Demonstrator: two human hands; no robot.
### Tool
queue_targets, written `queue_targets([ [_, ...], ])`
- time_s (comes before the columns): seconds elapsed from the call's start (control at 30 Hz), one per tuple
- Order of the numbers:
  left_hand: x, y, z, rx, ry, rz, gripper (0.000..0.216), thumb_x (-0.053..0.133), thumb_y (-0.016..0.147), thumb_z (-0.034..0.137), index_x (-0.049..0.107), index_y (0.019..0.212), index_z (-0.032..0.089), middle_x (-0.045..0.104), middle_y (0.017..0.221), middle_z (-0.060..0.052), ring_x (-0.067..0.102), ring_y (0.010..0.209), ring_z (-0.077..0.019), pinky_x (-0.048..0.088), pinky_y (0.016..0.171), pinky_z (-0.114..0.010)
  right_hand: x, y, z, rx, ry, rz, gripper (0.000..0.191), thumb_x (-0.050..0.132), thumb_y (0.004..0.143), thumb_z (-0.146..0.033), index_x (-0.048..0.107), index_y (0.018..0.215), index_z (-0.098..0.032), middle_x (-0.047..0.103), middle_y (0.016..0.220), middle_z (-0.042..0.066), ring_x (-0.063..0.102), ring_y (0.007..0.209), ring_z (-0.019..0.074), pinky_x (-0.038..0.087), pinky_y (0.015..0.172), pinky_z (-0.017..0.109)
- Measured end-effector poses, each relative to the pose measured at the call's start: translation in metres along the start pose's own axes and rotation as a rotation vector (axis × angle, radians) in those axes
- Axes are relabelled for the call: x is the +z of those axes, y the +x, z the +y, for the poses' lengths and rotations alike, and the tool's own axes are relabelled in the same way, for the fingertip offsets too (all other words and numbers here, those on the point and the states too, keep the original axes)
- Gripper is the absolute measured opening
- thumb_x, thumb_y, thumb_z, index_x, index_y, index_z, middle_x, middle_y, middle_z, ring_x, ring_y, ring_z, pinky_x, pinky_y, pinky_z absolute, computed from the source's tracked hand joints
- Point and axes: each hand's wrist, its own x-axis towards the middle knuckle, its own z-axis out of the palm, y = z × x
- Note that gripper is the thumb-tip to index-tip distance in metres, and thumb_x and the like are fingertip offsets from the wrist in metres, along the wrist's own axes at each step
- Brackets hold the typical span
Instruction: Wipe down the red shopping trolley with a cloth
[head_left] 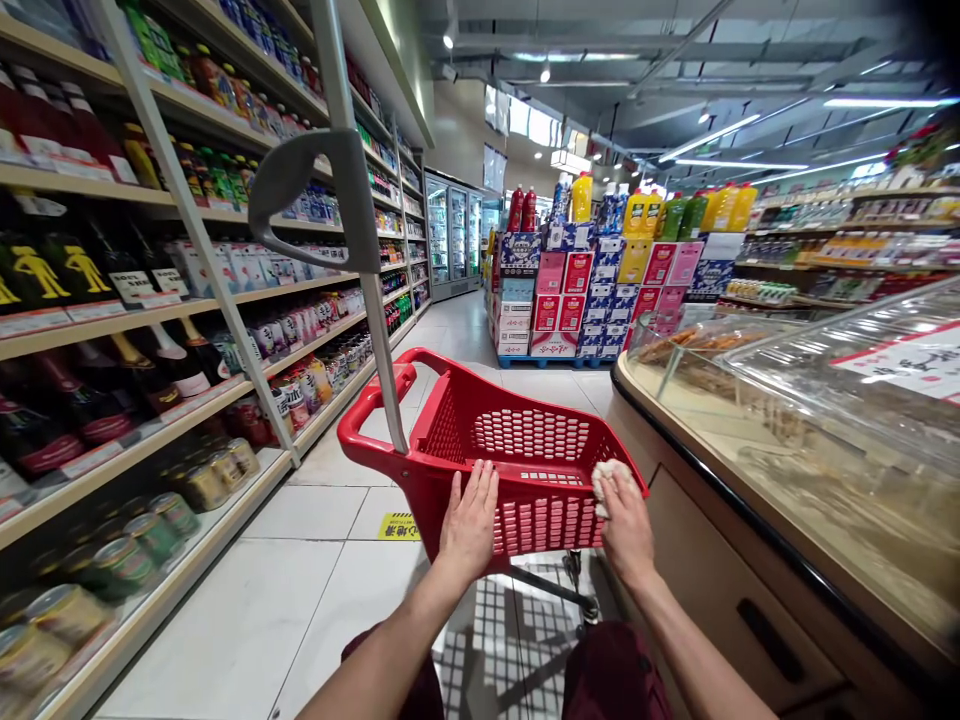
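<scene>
A red plastic shopping trolley basket [529,505] with a perforated wall stands in front of me. My left hand [470,520] lies flat on its near side, fingers stretched out just below the rim, holding nothing. At the right end of the same side, my right hand [626,525] presses a crumpled white cloth [606,480] against the basket rim, its fingers over the cloth. From the basket's left end a metal pole [382,350] rises to a grey loop handle [315,200]. The inside of the basket is partly visible through its open top.
Shelves of bottles and cans [225,290] line the left side. A glass-topped counter [787,440] stands close on the right, near the basket's end. Stacked drink cartons [562,290] block the aisle ahead. A yellow floor sticker [398,526] lies on the tiles.
</scene>
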Motion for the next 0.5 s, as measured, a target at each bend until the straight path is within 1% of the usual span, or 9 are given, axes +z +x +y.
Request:
queue_targets([
  [0.1,0.003,0.006,0.010,0.047,-0.014,-0.015,0.059,0.038,0.075,0.014,0.030,0.133,0.008,0.029,0.142,-0.010,0.018,0.133,-0.0224,0.012,0.108,-0.046,0.000,-0.004,0.009,-0.091,0.022,-0.097,0.054,0.032,0.080,-0.006,0.039,0.131,-0.024,0.033,0.140,0.002,0.024,0.131,0.0187,0.029,0.106,0.042],
  [0.13,0.005,0.007,0.013,0.055,-0.015,-0.018,0.060,0.038,0.075,0.014,0.029,0.134,0.008,0.030,0.142,-0.011,0.018,0.133,-0.0223,0.012,0.108,-0.046,-0.001,-0.005,0.015,-0.100,0.026,-0.113,0.053,0.033,0.081,-0.007,0.039,0.131,-0.024,0.033,0.140,0.002,0.024,0.131,0.0187,0.030,0.105,0.042],
  [0.17,0.006,0.007,0.015,0.059,-0.015,-0.019,0.060,0.038,0.075,0.014,0.029,0.134,0.008,0.030,0.141,-0.011,0.018,0.133,-0.0221,0.012,0.108,-0.046,-0.003,-0.008,0.024,-0.077,0.016,-0.107,0.053,0.033,0.081,-0.008,0.039,0.130,-0.024,0.034,0.140,0.002,0.025,0.131,0.0189,0.030,0.105,0.042],
  [0.23,0.008,0.007,0.018,0.059,-0.014,-0.026,0.060,0.038,0.075,0.014,0.029,0.134,0.009,0.031,0.141,-0.011,0.019,0.133,-0.0216,0.012,0.108,-0.045,-0.008,-0.013,0.042,0.038,-0.033,-0.044,0.054,0.033,0.079,-0.007,0.041,0.130,-0.022,0.036,0.139,0.003,0.026,0.130,0.0196,0.029,0.106,0.042],
  [0.3,0.010,0.008,0.021,0.065,-0.015,-0.040,0.061,0.039,0.075,0.015,0.028,0.134,0.009,0.030,0.141,-0.011,0.019,0.133,-0.0216,0.013,0.108,-0.045,-0.010,-0.018,0.050,0.139,-0.066,0.009,0.057,0.032,0.076,-0.005,0.041,0.130,-0.021,0.037,0.138,0.004,0.025,0.130,0.0203,0.029,0.106,0.043],
  [0.33,0.011,0.009,0.023,0.069,-0.015,-0.046,0.061,0.039,0.075,0.016,0.028,0.134,0.009,0.030,0.141,-0.011,0.019,0.133,-0.0217,0.013,0.108,-0.045,-0.010,-0.018,0.048,0.148,-0.057,0.014,0.059,0.031,0.075,-0.004,0.040,0.130,-0.022,0.037,0.138,0.004,0.025,0.131,0.0202,0.030,0.105,0.043],
  [0.37,0.012,0.010,0.025,0.073,-0.015,-0.051,0.061,0.040,0.075,0.017,0.027,0.135,0.008,0.030,0.141,-0.012,0.019,0.133,-0.0219,0.013,0.108,-0.044,-0.009,-0.018,0.042,0.122,-0.031,-0.002,0.060,0.031,0.075,-0.004,0.039,0.131,-0.023,0.036,0.138,0.003,0.025,0.130,0.0200,0.031,0.105,0.043],
  [0.47,0.013,0.012,0.026,0.079,-0.015,-0.056,0.062,0.041,0.076,0.019,0.026,0.135,0.008,0.029,0.142,-0.012,0.018,0.133,-0.0220,0.012,0.108,-0.044,-0.005,-0.012,0.022,-0.045,0.073,-0.091,0.059,0.033,0.076,-0.004,0.038,0.131,-0.026,0.035,0.139,0.001,0.030,0.129,0.0182,0.034,0.103,0.042],
  [0.5,0.012,0.011,0.025,0.072,-0.013,-0.056,0.062,0.040,0.076,0.019,0.026,0.135,0.008,0.029,0.142,-0.012,0.018,0.133,-0.0220,0.012,0.108,-0.045,-0.005,-0.009,0.019,-0.070,0.087,-0.105,0.059,0.033,0.076,-0.004,0.038,0.131,-0.026,0.035,0.139,0.001,0.030,0.128,0.0178,0.034,0.103,0.041],
])
